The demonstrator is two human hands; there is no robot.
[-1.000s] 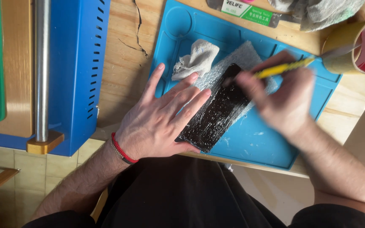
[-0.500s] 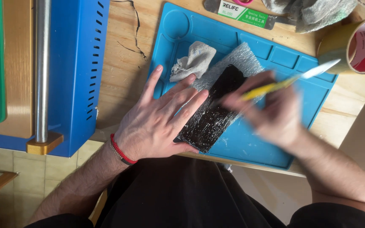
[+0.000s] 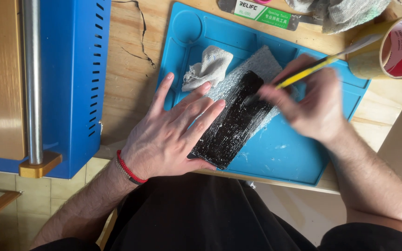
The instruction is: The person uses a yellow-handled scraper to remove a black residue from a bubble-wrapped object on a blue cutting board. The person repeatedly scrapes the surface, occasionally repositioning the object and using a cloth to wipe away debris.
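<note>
Black phone panel [image 3: 233, 123] pinned flat and scraped on the blue work mat [image 3: 298, 153].

The panel is laid diagonally on a sheet of bubble wrap [image 3: 261, 62], presumably as padding; its surface is streaked with whitish residue. It is held down by the left hand [image 3: 173, 132], spread open and flat, fingers pressed on its near-left edge so it cannot slide. The right hand [image 3: 310, 109] is closed around a yellow-handled blade tool [image 3: 315, 67], tip set near the panel's upper part; the hand is blurred, so the exact contact point cannot be told. A crumpled white cloth [image 3: 209, 66] is kept just beside the panel, a tape roll [image 3: 394, 46] at the tabletop [image 3: 126, 79] edge. Against the frames before: left hand unchanged; right hand shifted up toward the panel's far end, tool more steeply angled.
</note>
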